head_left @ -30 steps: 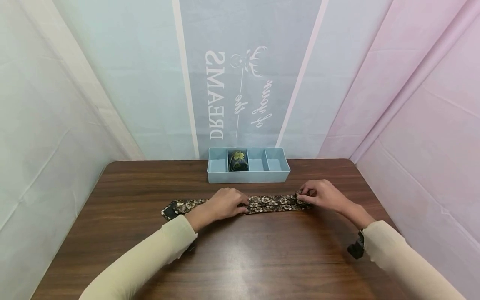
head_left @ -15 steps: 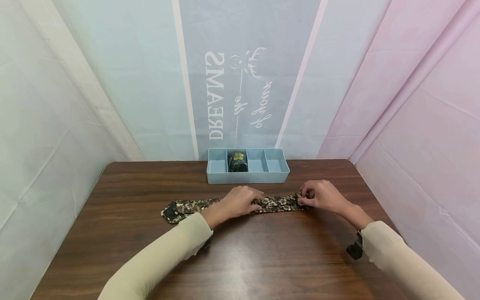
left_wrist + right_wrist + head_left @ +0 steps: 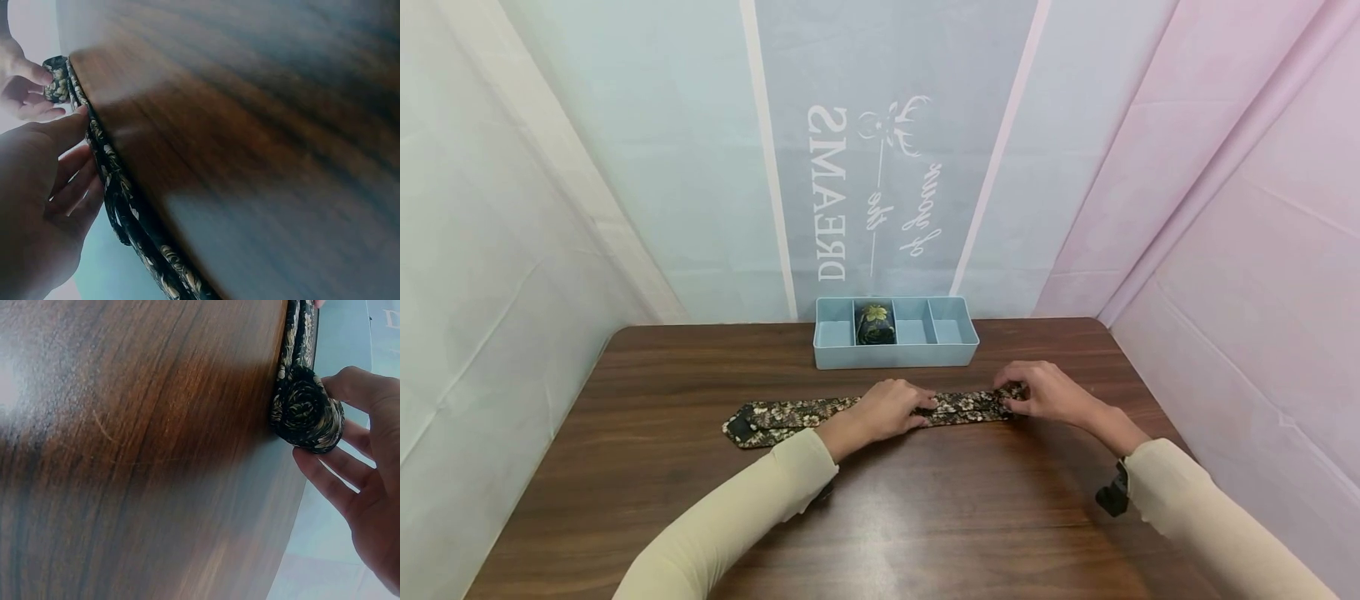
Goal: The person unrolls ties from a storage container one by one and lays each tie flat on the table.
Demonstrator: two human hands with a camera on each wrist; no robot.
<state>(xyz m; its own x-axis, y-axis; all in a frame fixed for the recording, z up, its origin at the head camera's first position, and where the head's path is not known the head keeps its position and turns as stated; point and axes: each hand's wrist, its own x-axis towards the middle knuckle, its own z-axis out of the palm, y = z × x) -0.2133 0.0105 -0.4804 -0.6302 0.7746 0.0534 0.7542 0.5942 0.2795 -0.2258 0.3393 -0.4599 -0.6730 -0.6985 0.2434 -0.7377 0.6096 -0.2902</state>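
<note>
A dark necktie (image 3: 808,412) with a cream floral pattern lies lengthwise across the wooden table, its wide pointed end at the left. Its right end is wound into a roll (image 3: 303,409), whose spiral faces the right wrist camera. My right hand (image 3: 1051,393) holds this roll between thumb and fingers. My left hand (image 3: 883,410) rests on the flat part of the necktie, thumb at the near edge and the other fingers toward the far side. In the left wrist view, the left fingers (image 3: 75,181) look fairly straight beside the layered cloth.
Behind the necktie stands a light blue box (image 3: 895,357) with several compartments. One compartment holds a rolled dark cloth with a green leaf pattern (image 3: 876,323). The brown table (image 3: 887,517) ends at hanging fabric (image 3: 722,167) at the back and sides.
My left hand has slid right along the necktie, toward the roll, baring more of the wide end. My right hand stays at the roll, its fingers shifting slightly around it.
</note>
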